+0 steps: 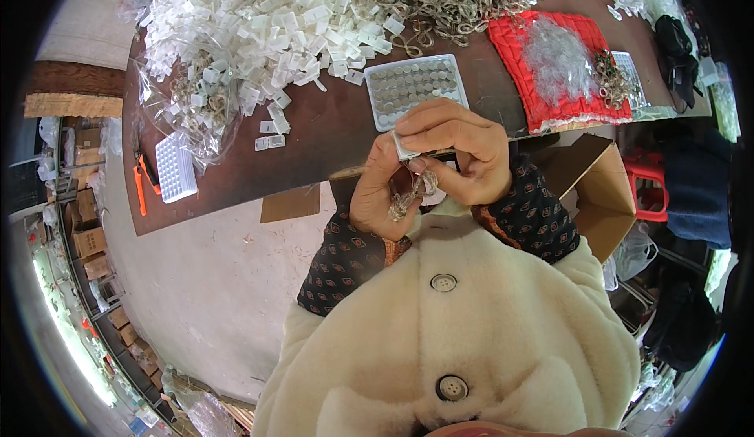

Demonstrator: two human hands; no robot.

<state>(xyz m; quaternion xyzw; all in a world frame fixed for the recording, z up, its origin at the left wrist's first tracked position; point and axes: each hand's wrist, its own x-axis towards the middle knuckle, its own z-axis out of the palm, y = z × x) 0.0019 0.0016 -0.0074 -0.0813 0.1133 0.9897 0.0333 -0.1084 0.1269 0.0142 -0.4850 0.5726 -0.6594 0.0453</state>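
Observation:
Close to my chest, at the table's near edge, both hands are closed on one small white plastic case [404, 148]. My left hand [375, 197] pinches it from the left, with a clear looped cord [402, 201] hanging across the palm and fingers. My right hand [465, 150] curls over the case from the right, its fingertips on the top and its thumb low by the cord. Just beyond my hands lies a white tray [462, 84] with rows of small round silvery discs. The fingers partly hide the case, so its face cannot be made out.
A big heap of white plastic cases [259, 25] covers the back left of the brown table [259, 174]. Tangled cords [459, 1] lie behind the tray. Clear plastic pieces [558, 51] rest on a red quilted cloth [514, 64]. Orange-handled cutters [141, 182] and a dimpled tray [175, 168] are left.

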